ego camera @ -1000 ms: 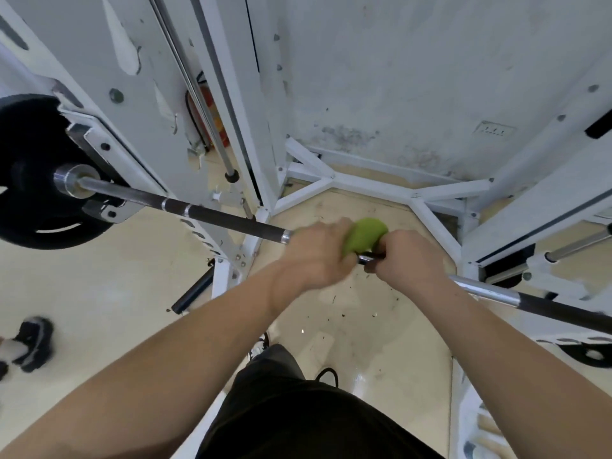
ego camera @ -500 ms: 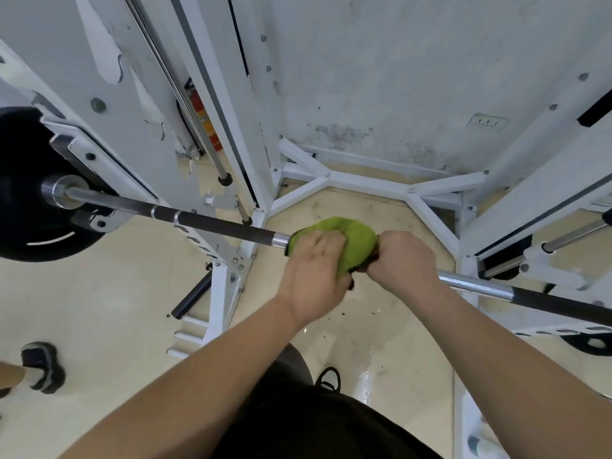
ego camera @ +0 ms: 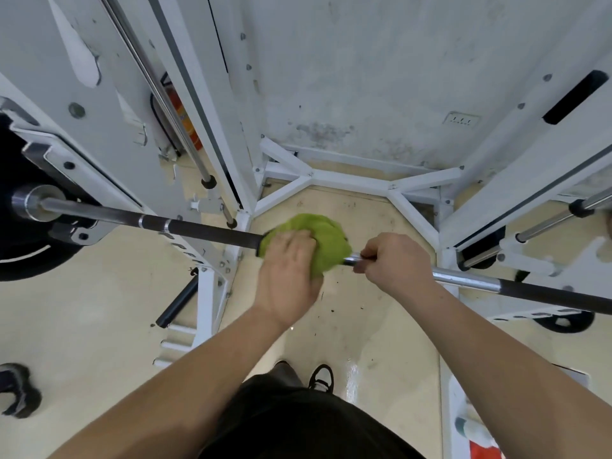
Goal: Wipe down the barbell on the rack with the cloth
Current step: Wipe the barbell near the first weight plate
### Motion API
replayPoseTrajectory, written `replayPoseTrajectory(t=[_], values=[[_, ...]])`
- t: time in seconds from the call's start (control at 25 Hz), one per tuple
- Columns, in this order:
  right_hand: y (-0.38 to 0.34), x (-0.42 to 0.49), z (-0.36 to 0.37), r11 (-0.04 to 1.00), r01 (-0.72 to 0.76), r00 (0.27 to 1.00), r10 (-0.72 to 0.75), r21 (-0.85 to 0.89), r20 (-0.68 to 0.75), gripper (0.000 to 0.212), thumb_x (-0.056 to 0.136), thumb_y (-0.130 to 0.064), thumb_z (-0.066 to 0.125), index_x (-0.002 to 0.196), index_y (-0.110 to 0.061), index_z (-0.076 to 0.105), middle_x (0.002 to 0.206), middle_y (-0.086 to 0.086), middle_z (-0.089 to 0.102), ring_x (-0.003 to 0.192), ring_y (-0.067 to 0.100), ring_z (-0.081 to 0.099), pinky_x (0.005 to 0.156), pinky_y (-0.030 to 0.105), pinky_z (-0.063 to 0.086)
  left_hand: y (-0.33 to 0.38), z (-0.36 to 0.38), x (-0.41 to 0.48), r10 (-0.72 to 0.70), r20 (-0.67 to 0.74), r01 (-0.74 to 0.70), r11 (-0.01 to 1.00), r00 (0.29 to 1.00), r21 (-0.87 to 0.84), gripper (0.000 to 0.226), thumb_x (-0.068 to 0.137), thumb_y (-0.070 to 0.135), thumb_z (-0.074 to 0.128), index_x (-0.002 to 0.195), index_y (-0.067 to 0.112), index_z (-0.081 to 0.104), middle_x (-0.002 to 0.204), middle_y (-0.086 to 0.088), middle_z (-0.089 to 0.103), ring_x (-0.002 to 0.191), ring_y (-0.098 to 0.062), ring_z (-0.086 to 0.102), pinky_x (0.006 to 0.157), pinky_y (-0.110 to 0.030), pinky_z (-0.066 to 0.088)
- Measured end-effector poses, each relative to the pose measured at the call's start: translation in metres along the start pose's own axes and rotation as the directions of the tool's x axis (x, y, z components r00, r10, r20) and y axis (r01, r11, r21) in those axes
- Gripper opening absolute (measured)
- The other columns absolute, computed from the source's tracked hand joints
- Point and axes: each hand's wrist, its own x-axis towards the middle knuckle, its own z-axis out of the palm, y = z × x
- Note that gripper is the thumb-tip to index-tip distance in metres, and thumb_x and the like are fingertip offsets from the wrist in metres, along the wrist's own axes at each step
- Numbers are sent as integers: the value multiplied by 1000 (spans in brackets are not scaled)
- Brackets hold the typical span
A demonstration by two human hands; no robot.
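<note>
Basically, wiping is under way, early on by the look of it. White rack [ego camera: 109, 134] fills most of the view, standing on a pale floor [ego camera: 82, 309]. Black plate [ego camera: 23, 260] sits at far left. Bar [ego camera: 205, 230] lies across the rack, running from that plate down to lower right. It has dark knurled stretches toward both ends & bare chrome in the middle.

Left hand [ego camera: 284, 283] is curled over the cloth [ego camera: 324, 240], pressing it onto the bar right where the left knurled stretch ends. Right hand [ego camera: 394, 260] is closed round the bare chrome just beside the cloth, w/ nothing else in it. Cloth is green & bunched, draped over the top of the bar. Whether it wraps fully underneath can't be told from this angle.

To do the step well, probably:
- Wrap the cloth right round the bar so the underside gets cleaned too.
- Squeeze firmly & slide in long strokes along the length, not dabs.
- Add a twist over the knurling, b/c it likely traps grime.
- Use the right hand to steady the bar vs. rolling on the rack, then shift it so the spot under it gets wiped as well.

Most of the bar looks left to cover, incl. the whole right side.
</note>
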Motion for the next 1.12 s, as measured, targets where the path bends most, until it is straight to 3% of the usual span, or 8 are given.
replayPoseTrajectory(t=[0.12,0.36,0.48,0.68,0.8,0.88,0.96,1.12], values=[[-2,-4,3,999,11,1000,-10,47,-23,7,83,-34,73,86,-28,76,83,-6,67,85,22,63,70,36,55,-31,-9,10,294,109,-296,955,950,5,23,76,14,71,99,10,68,125,-10,67,112,-35,60,99,-47,48],[18,-22,-3,990,87,995,-79,116,-68,36,91,-32,73,125,-20,71,115,-3,69,110,21,61,90,38,52,-69,-31,-7,66,32,-70,987,997,146,21,77,10,73,96,6,65,121,-12,69,109,-38,62,97,-44,50],[45,-29,-15,997,79,995,-79,6,-53,36,90,-28,71,124,-19,70,114,-2,65,112,20,56,84,37,53,-12,-23,11,-148,89,136,981,985,135,28,68,20,74,92,13,60,97,-8,70,92,-33,65,80,-39,52],[101,-26,-36,991,61,998,-58,-120,29,13,79,-13,63,91,-18,62,93,-2,54,103,25,57,60,30,41,126,19,52,73,425,-57,997,902,-50,45,69,38,73,107,20,57,97,-1,68,94,-28,63,80,-35,49],[142,-30,-48,995,32,998,-26,-97,61,38,81,-36,75,117,-26,69,107,-4,63,106,21,59,74,34,53,103,10,73,-146,540,150,988,829,37,37,79,44,56,108,24,47,86,0,61,88,-32,63,77,-39,53],[172,-33,-52,993,31,995,-20,-113,93,30,79,-45,75,104,-29,69,98,-8,62,97,17,60,73,35,55,85,3,78,-398,449,349,918,800,191,26,86,40,49,102,20,43,81,-2,59,82,-32,60,71,-39,50],[189,-38,-53,989,61,994,-48,-131,97,20,79,-43,75,90,-27,67,86,-9,56,85,16,58,69,34,54,102,11,76,-507,311,448,860,804,246,23,89,36,50,100,17,44,80,-5,58,82,-31,58,66,-39,44],[212,-44,-53,976,58,998,-59,-211,0,23,85,-38,71,79,-19,59,82,-3,52,77,19,51,59,29,42,196,63,55,-64,347,85,995,936,-44,34,77,36,62,103,16,52,87,-7,64,83,-32,59,69,-35,34]])
